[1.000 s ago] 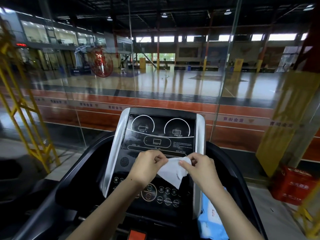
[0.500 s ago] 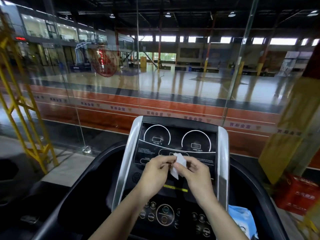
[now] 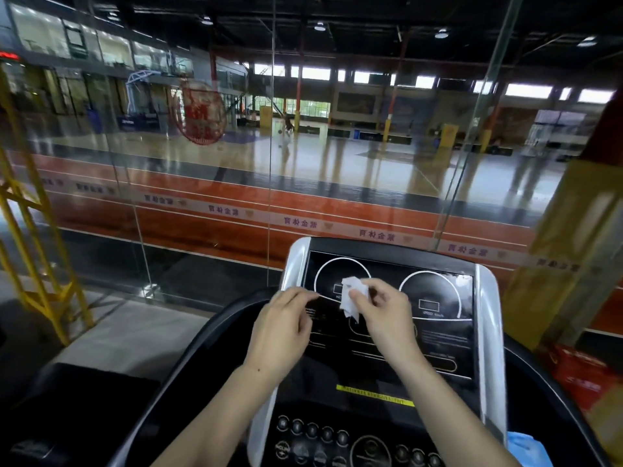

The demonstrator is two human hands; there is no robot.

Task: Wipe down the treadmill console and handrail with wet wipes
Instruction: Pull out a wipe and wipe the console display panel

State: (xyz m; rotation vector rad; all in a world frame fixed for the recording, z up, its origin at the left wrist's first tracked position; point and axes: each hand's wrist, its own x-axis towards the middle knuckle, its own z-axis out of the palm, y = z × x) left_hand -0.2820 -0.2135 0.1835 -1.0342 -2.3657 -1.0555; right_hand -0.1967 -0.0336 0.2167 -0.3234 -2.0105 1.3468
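The black treadmill console (image 3: 435,332) with silver side trims fills the lower right, two white dial outlines on its screen and round buttons below. My right hand (image 3: 384,315) pinches a crumpled white wet wipe (image 3: 352,294) over the left dial. My left hand (image 3: 283,328) hovers just left of it, fingers loosely curled, not touching the wipe. The curved black handrail (image 3: 188,358) sweeps around the console on the left.
A blue wet-wipe pack (image 3: 529,449) lies at the console's lower right. A glass wall (image 3: 202,197) stands just behind the treadmill. A yellow metal frame (image 3: 30,251) is at the left, a red box (image 3: 580,379) at the right.
The left hand has let go of the wipe and moved slightly left. The right hand now holds the wipe alone, higher on the screen. The view has shifted left and up.
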